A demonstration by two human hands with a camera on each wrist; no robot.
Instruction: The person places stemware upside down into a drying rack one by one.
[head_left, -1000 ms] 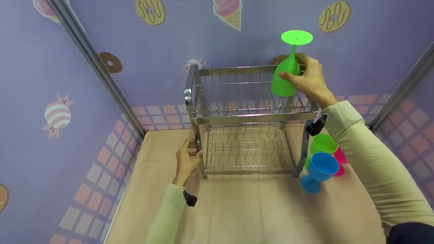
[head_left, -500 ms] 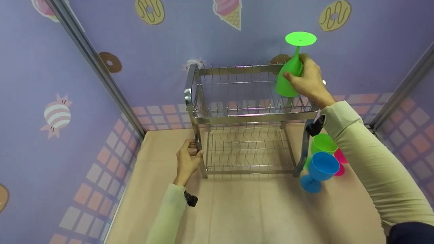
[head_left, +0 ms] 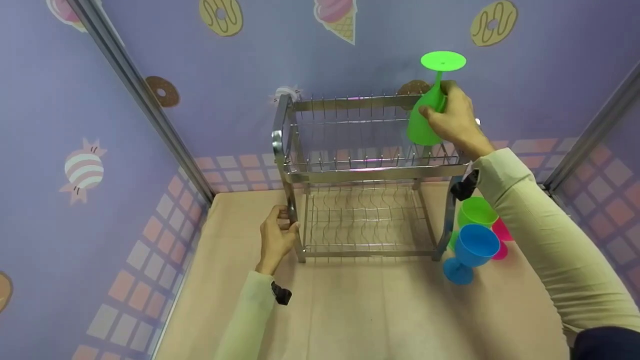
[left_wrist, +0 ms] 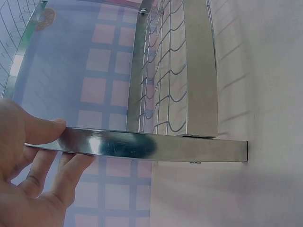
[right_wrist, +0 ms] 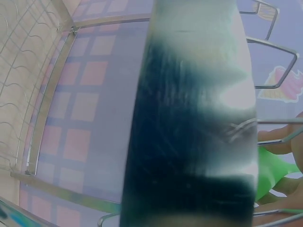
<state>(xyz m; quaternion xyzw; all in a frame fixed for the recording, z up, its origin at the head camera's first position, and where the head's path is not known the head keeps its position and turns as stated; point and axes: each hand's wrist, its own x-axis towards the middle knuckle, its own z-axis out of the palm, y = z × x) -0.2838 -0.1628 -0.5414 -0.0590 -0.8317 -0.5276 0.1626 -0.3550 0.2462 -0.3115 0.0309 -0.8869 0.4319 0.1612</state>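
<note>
A two-tier metal dish rack stands against the back wall. My left hand grips its front left upright; in the left wrist view the thumb lies on one side of the metal strip and the fingers on the other. At the right end of the upper tier, my right hand holds a green plastic goblet upside down by its bowl, foot upward. Its rim is low in the upper tier; whether it touches the wires I cannot tell. In the right wrist view a metal bar hides most of the goblet.
Right of the rack, a blue goblet stands on the cloth-covered table. Behind it are another green goblet and a pink one, partly hidden by the right sleeve. Patterned walls enclose the back and sides.
My right hand has shifted slightly right with the inverted green goblet, which has then sunk a little lower into the upper tier. The left hand keeps its place on the rack's upright.
</note>
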